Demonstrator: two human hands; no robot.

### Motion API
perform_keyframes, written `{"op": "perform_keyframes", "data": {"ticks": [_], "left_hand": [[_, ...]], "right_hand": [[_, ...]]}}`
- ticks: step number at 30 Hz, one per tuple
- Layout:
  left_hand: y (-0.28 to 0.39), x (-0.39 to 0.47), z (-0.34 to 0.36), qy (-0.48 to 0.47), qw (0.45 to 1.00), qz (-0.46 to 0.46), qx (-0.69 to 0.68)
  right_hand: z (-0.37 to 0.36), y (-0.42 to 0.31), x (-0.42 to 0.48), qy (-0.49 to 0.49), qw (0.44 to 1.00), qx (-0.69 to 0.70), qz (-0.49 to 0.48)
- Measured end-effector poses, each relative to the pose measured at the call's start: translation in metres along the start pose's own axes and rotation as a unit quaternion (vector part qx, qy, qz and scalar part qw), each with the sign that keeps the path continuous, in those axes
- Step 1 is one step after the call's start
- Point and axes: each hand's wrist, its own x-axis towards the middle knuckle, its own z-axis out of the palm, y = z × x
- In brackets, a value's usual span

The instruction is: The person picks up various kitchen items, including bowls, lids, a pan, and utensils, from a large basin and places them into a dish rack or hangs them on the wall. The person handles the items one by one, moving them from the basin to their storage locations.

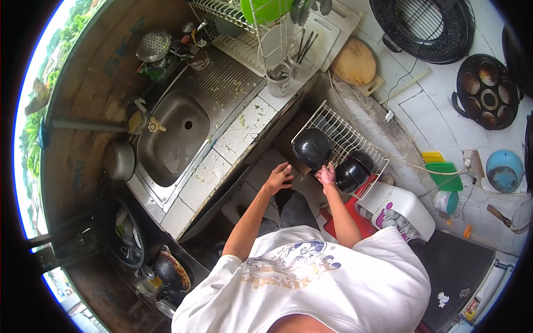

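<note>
My left hand [278, 179] hangs over the floor in front of the sink counter, fingers apart and holding nothing. Beside the wire dish rack [354, 132] is my right hand [326, 175], its fingers spread. Its fingertips come close to a black bowl [312, 147] that lies upside down on the rack; whether they touch cannot be made out. More dark, glossy bowls [353, 171] rest at the rack's near end. Dishes under the rack's far bars are partly hidden.
To the left, a steel sink [179, 129] with a tap [156, 124] is set in a tiled counter [225, 156] strewn with food scraps. A white container [399, 204] and a red plastic object [356, 220] stand right of my arm. Pans [173, 266] sit at lower left.
</note>
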Motion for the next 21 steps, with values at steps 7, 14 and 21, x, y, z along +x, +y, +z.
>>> {"op": "perform_keyframes", "data": {"ticks": [7, 14, 21], "left_hand": [[-0.044, -0.068, -0.057, 0.007, 0.999, 0.020, -0.025], [-0.117, -0.153, -0.135, 0.039, 0.997, 0.016, -0.069], [-0.190, -0.251, -0.222, 0.158, 0.986, 0.050, -0.035]], "right_hand": [[0.013, 0.000, -0.014, 0.037, 0.999, -0.023, -0.006], [0.024, 0.045, -0.009, 0.103, 0.991, -0.036, -0.074], [0.110, 0.081, -0.100, -0.053, 0.986, -0.108, -0.119]]}}
